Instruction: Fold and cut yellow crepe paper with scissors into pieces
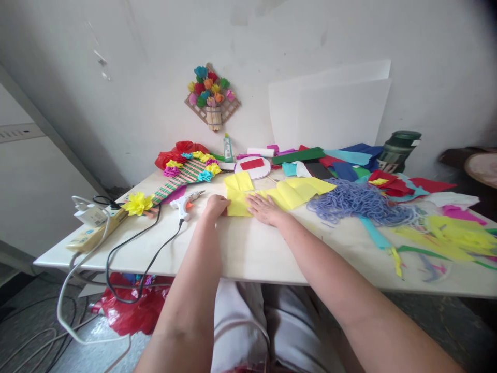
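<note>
White walls close the room behind a pale tabletop (pixel 248 248), and on the wall we see a small woven plaque (pixel 213 98) with paper flowers. Two white boards (pixel 330 111) lean against the wall at the back.

We see our left hand (pixel 216 205) at the left edge of the yellow paper (pixel 272 194); its fingers are curled and press the paper corner down, more pinching than open. Our right hand (pixel 264 208) lies flat and open on the same paper, palm down, holding nothing. The yellow paper is in the middle of the tabletop, stretched from our hands to the right, partly folded.

Just left of the left hand lies a glue gun (pixel 186 203), with its black cord (pixel 135 248) going over the tabletop edge. Further left are a power strip (pixel 95 228) and a woven fan (pixel 182 176) with paper flowers. Behind the paper stand a glue bottle (pixel 228 148) and a round disc (pixel 252 167) with a red piece on it. We can not read the label on the bottle; it is too small. To the right is a heap of blue string (pixel 357 202), then many coloured paper sheets (pixel 341 160) and a dark green jar (pixel 398 150). Under the tabletop a red bag (pixel 132 311) lies on the floor.
</note>
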The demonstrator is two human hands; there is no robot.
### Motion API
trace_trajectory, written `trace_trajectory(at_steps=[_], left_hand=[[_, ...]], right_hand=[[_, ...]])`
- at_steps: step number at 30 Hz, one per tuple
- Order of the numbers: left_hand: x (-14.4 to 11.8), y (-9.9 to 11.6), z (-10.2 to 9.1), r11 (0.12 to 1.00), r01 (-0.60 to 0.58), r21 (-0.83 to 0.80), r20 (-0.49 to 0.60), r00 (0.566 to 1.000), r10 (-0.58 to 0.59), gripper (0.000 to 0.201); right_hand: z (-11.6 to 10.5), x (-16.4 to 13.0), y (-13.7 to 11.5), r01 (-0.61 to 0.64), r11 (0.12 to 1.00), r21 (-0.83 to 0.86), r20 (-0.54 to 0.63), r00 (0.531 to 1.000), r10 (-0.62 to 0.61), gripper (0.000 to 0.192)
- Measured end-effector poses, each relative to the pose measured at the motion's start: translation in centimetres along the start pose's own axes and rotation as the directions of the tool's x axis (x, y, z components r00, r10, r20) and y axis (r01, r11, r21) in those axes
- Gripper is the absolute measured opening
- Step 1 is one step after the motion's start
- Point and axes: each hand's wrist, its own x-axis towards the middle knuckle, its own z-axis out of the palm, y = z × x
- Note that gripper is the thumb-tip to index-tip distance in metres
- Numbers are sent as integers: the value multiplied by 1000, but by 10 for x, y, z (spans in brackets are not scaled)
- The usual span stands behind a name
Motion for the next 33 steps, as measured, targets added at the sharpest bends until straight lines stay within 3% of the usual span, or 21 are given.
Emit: trace_trajectory(at_steps=[15,22,27,33], left_hand=[[-6,4,0,998,15,-66,3,1000,-15,6],[-12,7,0,996,-15,-86,2,1000,16,26],[-21,17,3,990,-56,133,-38,997,62,36],[-32,31,13,877,-54,477,-102,988,117,35]], right_hand=[[-1,0,-2,10,1000,-17,3,1000,-10,59],[4,4,1,19,1000,-2,-8,1000,-19,59],[4,3,0,15,1000,-5,-19,1000,-15,59],[5,3,1,30,1000,-5,-41,999,-31,62]])
